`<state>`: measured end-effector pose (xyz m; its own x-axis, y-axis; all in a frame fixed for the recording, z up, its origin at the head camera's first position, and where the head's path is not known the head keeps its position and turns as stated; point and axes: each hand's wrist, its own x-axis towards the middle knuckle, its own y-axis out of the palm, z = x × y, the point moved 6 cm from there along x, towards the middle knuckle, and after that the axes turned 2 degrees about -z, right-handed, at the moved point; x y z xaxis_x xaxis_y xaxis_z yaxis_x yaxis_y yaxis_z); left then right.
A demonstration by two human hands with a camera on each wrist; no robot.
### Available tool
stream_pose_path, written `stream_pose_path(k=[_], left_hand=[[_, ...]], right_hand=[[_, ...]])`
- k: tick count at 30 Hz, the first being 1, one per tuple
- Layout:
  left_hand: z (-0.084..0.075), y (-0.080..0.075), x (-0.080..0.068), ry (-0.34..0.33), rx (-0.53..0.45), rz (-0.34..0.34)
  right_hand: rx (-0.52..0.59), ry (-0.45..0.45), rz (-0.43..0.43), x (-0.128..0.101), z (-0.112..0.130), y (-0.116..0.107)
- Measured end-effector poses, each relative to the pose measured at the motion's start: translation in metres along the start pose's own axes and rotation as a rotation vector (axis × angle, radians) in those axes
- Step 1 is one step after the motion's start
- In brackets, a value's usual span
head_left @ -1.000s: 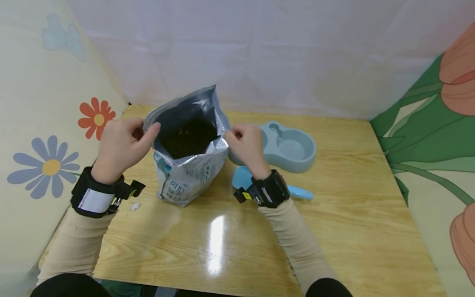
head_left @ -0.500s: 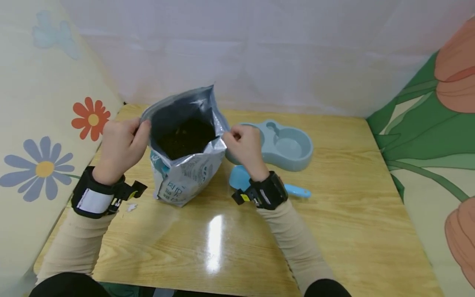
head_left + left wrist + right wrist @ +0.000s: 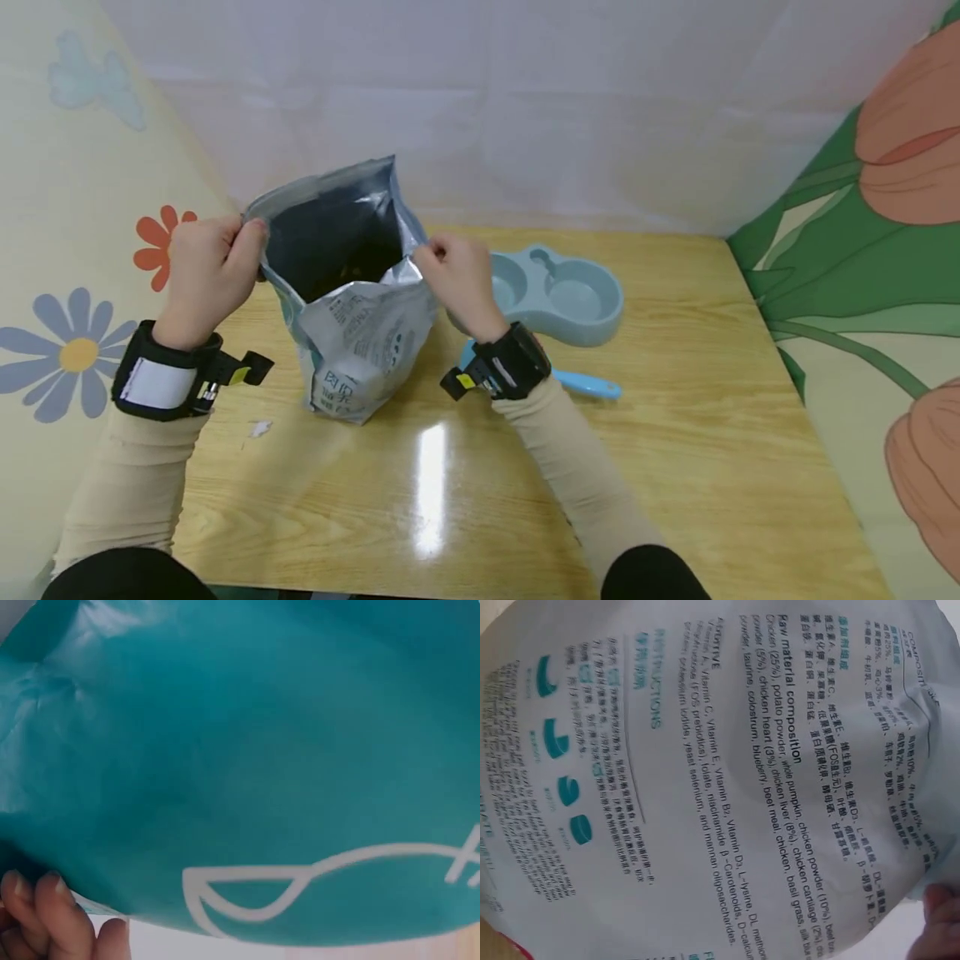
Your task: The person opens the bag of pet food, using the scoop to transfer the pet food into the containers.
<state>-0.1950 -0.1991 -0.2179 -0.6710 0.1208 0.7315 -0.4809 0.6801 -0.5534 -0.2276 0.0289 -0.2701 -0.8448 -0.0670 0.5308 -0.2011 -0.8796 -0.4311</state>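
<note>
A silver foil pet food bag (image 3: 367, 342) stands with its mouth spread wide at the left of the table, dark contents showing low inside. My left hand (image 3: 213, 271) pinches the left edge of its mouth between thumb and fingers. On the opposite edge my right hand (image 3: 467, 283) grips the folded foil. The left wrist view is filled by the bag's teal side (image 3: 247, 765), with fingertips (image 3: 64, 919) at its rim. Printed ingredient text covers the bag's white side (image 3: 705, 787) in the right wrist view.
Behind my right hand sits a blue-grey double pet bowl (image 3: 581, 300). A blue scoop (image 3: 588, 384) lies partly under my right wrist. A white scrap (image 3: 260, 428) is on the wooden table (image 3: 697, 450), left of its middle. Printed panels and a pale sheet surround the table.
Both hands have shifted left with the bag's mouth, the left hand also rising slightly. The bag leans further left and its mouth is pulled wider, so less of the contents shows.
</note>
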Motion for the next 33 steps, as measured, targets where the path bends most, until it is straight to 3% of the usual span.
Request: stream_pose_path(k=[5,9,12,21,33], left_hand=[[0.018,-0.001,0.002,-0.095,-0.028,0.023],[0.032,-0.006,0.003,-0.185,-0.021,0.052],[0.038,-0.010,0.005,-0.217,-0.016,0.068],[0.034,-0.023,0.009,-0.106,0.040,0.041],[0.018,-0.021,0.006,-0.022,0.058,0.074]], right_hand=[[0.006,0.006,0.073,0.017,0.009,0.014],[-0.021,-0.065,0.107,0.023,0.019,0.027],[-0.047,-0.105,0.122,0.022,0.024,0.036],[-0.053,-0.079,0.129,0.014,0.018,0.047],[-0.062,-0.066,0.097,-0.001,0.007,0.038]])
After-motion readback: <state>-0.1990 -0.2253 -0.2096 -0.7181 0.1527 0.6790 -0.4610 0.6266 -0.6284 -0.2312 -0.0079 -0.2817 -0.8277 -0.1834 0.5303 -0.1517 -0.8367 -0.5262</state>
